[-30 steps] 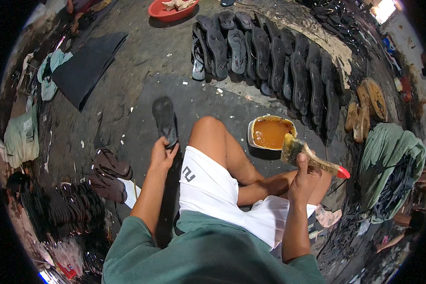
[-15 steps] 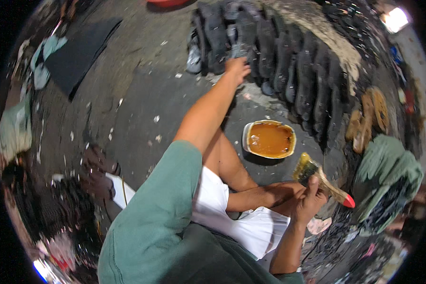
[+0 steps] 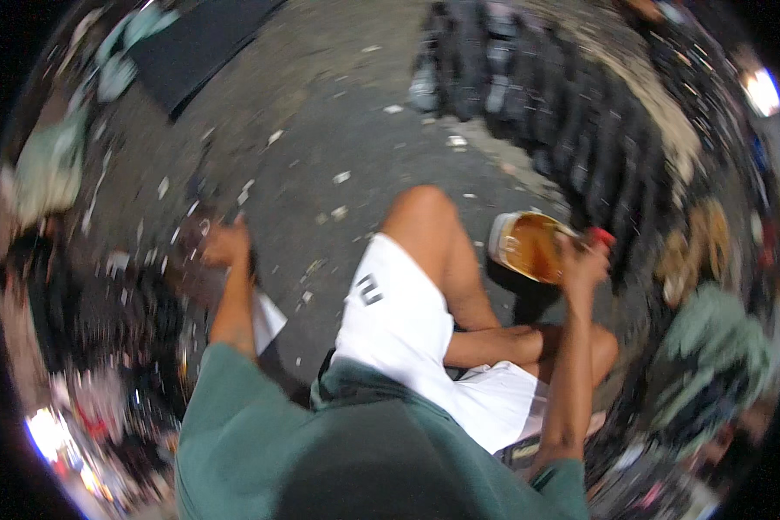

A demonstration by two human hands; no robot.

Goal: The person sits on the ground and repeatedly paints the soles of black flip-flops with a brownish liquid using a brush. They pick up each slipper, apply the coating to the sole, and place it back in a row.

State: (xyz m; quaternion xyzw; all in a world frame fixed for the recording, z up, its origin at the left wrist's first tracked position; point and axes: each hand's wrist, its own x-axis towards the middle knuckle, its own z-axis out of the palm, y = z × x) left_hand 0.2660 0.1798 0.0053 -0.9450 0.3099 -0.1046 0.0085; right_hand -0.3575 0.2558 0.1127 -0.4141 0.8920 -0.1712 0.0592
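Head view, taking the tub (image 3: pixel 498 241) as reference. Right hand (image 3: pixel 583 263): grip closed around a brush (image 3: pixel 602 236) with a red handle end, at the tub's right rim; whether the bristles sit in the amber liquid (image 3: pixel 537 246) or just above it is hidden. Left hand (image 3: pixel 224 246): well to the left of the tub, at dark brown footwear (image 3: pixel 191 236); motion blur prevents determining whether its fingers are apart or together, or whether contact is made.

Progress, as judged: work is under way, apparently brush-coating of footwear. Completed portion: possibly the rows of black footwear (image 3: pixel 572 130) laid out on the floor beyond the tub; blur leaves their coating unverified. Outstanding portion: apparently the brown footwear, with no coating discernible on it and the brush well apart from it. Liquid remains in the tub, so supply appears available. No final count can be certified; individual pieces are too smeared to separate.
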